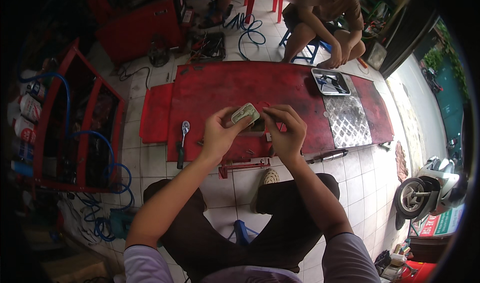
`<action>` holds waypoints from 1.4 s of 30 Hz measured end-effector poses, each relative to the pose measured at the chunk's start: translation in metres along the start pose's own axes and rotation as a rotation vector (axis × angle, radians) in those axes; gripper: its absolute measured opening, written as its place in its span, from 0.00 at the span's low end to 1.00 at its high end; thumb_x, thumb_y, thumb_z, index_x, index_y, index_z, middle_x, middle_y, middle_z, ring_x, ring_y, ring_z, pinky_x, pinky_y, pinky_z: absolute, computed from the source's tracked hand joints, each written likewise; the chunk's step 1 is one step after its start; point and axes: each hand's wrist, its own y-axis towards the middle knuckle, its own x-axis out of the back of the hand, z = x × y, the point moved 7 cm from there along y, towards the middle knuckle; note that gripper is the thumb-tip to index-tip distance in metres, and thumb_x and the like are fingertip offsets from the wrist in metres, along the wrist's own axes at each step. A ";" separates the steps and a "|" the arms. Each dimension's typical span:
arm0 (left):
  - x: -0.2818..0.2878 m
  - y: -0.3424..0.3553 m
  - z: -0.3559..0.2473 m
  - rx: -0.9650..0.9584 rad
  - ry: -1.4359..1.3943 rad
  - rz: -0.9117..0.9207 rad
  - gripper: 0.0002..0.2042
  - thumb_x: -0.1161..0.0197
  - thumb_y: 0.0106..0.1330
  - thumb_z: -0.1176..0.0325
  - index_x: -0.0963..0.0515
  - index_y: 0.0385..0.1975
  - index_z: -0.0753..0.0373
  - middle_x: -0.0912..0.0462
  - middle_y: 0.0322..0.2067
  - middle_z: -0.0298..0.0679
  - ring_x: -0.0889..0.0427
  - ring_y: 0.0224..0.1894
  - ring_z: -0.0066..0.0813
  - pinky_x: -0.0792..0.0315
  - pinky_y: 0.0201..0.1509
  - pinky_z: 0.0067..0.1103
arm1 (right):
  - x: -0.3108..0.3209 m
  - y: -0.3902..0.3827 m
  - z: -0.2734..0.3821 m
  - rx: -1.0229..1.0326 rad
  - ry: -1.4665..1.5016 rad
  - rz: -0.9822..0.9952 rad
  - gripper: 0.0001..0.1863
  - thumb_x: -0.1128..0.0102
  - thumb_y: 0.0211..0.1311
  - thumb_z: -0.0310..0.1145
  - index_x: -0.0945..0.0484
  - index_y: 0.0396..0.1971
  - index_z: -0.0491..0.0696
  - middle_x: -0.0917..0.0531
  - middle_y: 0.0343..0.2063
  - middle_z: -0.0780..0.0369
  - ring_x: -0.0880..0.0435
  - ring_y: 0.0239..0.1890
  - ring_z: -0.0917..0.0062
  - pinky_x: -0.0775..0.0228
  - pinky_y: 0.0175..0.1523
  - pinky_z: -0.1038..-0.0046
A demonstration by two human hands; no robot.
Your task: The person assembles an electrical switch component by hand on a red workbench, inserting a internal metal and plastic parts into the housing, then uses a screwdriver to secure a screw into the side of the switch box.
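**Grey sleeves (145, 264) up close, a pale metal part (244, 113) held out beyond them**

Past the sleeves and the dark trousers (175, 225), both bare forearms (172, 193) slant inward and meet above a low red desk (215, 88). The pale part is in the air over the middle of the desk, toward the near edge, with a small box (257, 132) half hidden below.

The left hand (218, 135) grips the part by its left end, thumb along the near side, the hollow face turned up. The right hand (290, 128) is bent at the wrist and curled, fingertips bunched just beside the part's right end; I can't tell from here whether they close on something small.

It looks to me like fine handwork on the part itself. The next move probably calls for a steady left hand while the right fingertips work precisely at the hollow.

A ratchet (185, 128) lies by the desk's near left corner. A metal tray (317, 81) sits at the far edge, toward the right, by a patterned metal plate (346, 120). Past that edge sits a co-worker, hands (342, 53) hanging loosely together.
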 end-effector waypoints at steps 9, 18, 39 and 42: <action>0.000 0.000 0.006 0.025 -0.007 -0.008 0.13 0.35 0.56 0.69 0.24 0.41 0.64 0.22 0.26 0.28 0.31 0.22 0.07 0.42 0.20 0.10 | -0.007 0.003 -0.004 0.018 -0.056 0.193 0.07 0.36 0.45 0.21 0.19 0.28 0.44 0.20 0.28 0.63 0.20 0.24 0.78 0.29 0.27 0.79; -0.007 0.006 0.014 -0.023 0.182 0.037 0.14 0.36 0.54 0.74 0.24 0.41 0.68 0.19 0.35 0.37 0.21 0.37 0.18 0.26 0.40 0.15 | -0.007 -0.002 -0.013 0.062 -0.318 0.364 0.05 0.37 0.45 0.29 0.19 0.25 0.49 0.23 0.25 0.67 0.21 0.24 0.73 0.28 0.27 0.73; -0.012 0.002 0.018 0.011 0.238 -0.046 0.10 0.37 0.56 0.73 0.22 0.36 0.69 0.19 0.29 0.34 0.23 0.31 0.14 0.28 0.35 0.14 | -0.007 -0.011 -0.014 -0.080 -0.369 0.377 0.07 0.39 0.47 0.28 0.20 0.29 0.48 0.24 0.29 0.64 0.20 0.28 0.69 0.27 0.32 0.68; -0.007 0.001 0.021 0.033 0.245 -0.064 0.09 0.38 0.57 0.72 0.21 0.36 0.68 0.19 0.28 0.33 0.24 0.30 0.12 0.29 0.33 0.14 | -0.011 -0.011 -0.015 -0.109 -0.335 0.387 0.07 0.39 0.47 0.27 0.20 0.29 0.47 0.24 0.29 0.64 0.20 0.28 0.67 0.27 0.32 0.67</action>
